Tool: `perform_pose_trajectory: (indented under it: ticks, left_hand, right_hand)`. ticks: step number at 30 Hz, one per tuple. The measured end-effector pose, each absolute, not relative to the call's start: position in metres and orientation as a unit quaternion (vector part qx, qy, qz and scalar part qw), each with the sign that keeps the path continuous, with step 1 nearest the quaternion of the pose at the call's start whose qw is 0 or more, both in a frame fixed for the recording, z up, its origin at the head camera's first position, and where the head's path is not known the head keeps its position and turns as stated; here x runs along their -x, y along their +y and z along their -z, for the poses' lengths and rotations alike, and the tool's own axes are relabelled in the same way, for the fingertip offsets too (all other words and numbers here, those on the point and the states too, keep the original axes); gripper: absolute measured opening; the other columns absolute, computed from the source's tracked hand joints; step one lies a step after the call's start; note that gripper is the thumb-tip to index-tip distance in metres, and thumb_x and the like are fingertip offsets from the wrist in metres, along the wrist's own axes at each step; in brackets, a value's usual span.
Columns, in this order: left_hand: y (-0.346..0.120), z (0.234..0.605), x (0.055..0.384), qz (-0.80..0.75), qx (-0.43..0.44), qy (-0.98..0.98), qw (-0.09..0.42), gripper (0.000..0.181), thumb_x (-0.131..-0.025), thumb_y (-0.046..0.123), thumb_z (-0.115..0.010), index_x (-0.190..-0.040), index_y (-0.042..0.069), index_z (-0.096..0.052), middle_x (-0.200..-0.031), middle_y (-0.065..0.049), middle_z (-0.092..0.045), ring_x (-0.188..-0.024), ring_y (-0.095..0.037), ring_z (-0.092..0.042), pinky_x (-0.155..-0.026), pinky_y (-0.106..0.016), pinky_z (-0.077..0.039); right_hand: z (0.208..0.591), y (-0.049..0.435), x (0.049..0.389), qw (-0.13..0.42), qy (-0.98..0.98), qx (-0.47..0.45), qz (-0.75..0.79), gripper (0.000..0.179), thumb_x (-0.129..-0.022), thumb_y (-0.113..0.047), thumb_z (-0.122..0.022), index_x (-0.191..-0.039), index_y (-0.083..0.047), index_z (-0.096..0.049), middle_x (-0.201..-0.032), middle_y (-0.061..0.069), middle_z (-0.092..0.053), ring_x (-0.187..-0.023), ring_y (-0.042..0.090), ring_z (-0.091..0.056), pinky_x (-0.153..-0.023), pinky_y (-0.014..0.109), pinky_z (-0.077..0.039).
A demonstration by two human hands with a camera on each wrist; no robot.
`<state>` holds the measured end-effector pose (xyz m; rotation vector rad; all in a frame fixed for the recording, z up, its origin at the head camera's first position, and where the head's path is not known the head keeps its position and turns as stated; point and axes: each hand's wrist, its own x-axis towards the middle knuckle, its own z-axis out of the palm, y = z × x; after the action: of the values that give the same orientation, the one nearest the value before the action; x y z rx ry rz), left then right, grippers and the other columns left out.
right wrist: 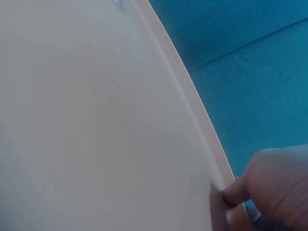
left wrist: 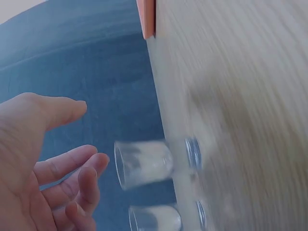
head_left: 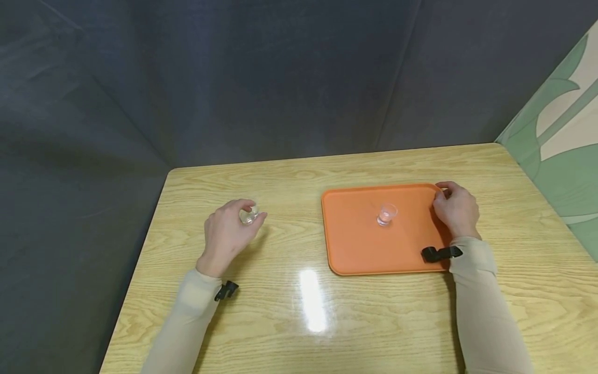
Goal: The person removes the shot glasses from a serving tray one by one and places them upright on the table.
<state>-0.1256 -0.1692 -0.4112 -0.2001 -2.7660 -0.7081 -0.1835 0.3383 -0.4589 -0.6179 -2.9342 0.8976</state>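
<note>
My left hand (head_left: 232,229) hovers over the left half of the wooden table (head_left: 280,291), fingers loosely curved beside a small clear glass (head_left: 249,214). In the blurred left wrist view the fingers (left wrist: 84,175) stay apart from the glass (left wrist: 143,163); a second similar glass shape (left wrist: 155,219) shows at the bottom edge. My right hand (head_left: 455,208) grips the far right corner of an orange tray (head_left: 355,244), its thumb (right wrist: 232,194) pressed on the tray's rim (right wrist: 202,125). Another small clear glass (head_left: 386,213) stands upright in the middle of the tray.
Dark blue-grey fabric panels (head_left: 280,78) enclose the table at the back and left. A green patterned wall (head_left: 560,135) rises on the right. The tray's corner (left wrist: 146,17) shows at the top of the left wrist view.
</note>
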Motion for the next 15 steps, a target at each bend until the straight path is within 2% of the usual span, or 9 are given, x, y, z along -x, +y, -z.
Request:
perform_pose_trajectory:
  ticks: [9, 15]
  left_hand:
    - [-0.132, 0.408, 0.133, 0.266, 0.098, -0.951, 0.121, 0.037, -0.093, 0.046, -0.078, -0.115, 0.017, -0.081, -0.104, -0.002, -0.081, -0.045, -0.011, -0.044, -0.046, -0.031, -0.037]
    - [-0.103, 0.410, 0.138, 0.278, 0.126, -0.946, 0.108, 0.036, -0.095, 0.046, -0.076, -0.116, 0.017, -0.080, -0.104, -0.001, -0.081, -0.051, -0.011, -0.050, -0.047, -0.029, -0.037]
  right_hand:
    - [0.459, 0.338, 0.183, 0.011, -0.939, 0.194, -0.285, 0.049, -0.108, -0.024, -0.042, -0.148, -0.001, -0.058, -0.125, 0.028, -0.061, -0.104, 0.044, -0.055, -0.074, 0.040, -0.037]
    - [0.460, 0.338, 0.183, 0.010, -0.939, 0.193, -0.284, 0.047, -0.109, -0.024, -0.043, -0.148, -0.001, -0.057, -0.125, 0.028, -0.061, -0.105, 0.045, -0.055, -0.074, 0.040, -0.037]
